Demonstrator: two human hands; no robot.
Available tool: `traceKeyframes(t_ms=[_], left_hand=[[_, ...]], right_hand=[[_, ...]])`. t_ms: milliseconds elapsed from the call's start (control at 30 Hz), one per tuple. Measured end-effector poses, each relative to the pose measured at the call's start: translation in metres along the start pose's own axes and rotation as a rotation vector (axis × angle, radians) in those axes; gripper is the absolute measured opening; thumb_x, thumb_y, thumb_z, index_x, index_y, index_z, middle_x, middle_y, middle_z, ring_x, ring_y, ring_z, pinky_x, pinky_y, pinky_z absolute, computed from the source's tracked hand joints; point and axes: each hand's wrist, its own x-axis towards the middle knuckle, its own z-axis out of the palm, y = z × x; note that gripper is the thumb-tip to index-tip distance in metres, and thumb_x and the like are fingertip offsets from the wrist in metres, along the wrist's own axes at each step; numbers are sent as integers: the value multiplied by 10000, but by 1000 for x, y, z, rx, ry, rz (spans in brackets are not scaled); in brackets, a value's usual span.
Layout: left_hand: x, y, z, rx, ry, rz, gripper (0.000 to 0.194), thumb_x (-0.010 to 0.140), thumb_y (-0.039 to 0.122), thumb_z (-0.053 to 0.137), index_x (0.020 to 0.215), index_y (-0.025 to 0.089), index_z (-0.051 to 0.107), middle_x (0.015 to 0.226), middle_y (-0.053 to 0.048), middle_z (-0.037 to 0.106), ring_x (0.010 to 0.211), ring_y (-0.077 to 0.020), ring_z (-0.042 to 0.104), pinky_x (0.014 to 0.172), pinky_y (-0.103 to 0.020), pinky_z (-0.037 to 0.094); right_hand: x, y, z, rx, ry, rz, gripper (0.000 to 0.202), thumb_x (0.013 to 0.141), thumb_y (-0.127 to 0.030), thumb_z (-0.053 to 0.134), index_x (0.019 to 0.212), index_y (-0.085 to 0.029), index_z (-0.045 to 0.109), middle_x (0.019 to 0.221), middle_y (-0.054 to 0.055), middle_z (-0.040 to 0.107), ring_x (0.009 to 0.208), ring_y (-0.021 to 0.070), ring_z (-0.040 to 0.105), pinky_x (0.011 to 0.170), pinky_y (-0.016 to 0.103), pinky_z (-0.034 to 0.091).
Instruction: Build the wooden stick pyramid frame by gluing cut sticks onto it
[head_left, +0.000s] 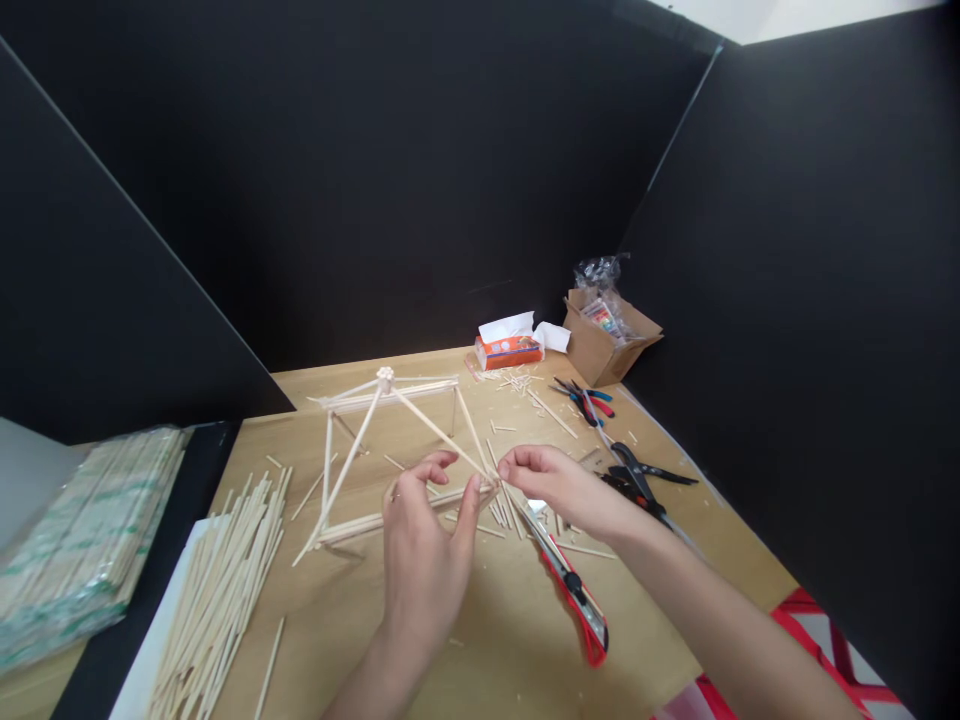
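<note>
My left hand point(427, 545) has thumb and fingers spread around the frame point(354, 526). My right hand point(553, 482) pinches fingertips together at its corner, near the cutter point(571, 588).

The stick frame point(439, 433) is cream, the plier handles point(603, 408) seemingly red-and-blue.

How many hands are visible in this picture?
2: the left hand at the near side of the wooden frame, the right hand at its near right corner. None seems hidden.

My stick frame point(439, 431) is showing matt bare wood, my cutter point(571, 582) is pairing plastic with shiny metal, the open box point(589, 348) is showing matt cardboard, and the stick packet point(97, 530) is gleaming in glossy plastic film.
</note>
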Motion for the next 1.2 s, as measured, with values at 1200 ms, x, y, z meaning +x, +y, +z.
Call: traceKeyframes(t_ms=[1200], left_hand=[[-5, 3, 17, 146, 52, 180, 223, 837, 179, 598, 886, 220, 384, 783, 26, 641, 736, -153, 651, 1033, -479, 264]], right_hand=[[6, -7, 0, -191, -33, -12, 208, 799, -365, 529, 757, -169, 584, 663, -40, 487, 609, 110, 404, 595, 244, 299]])
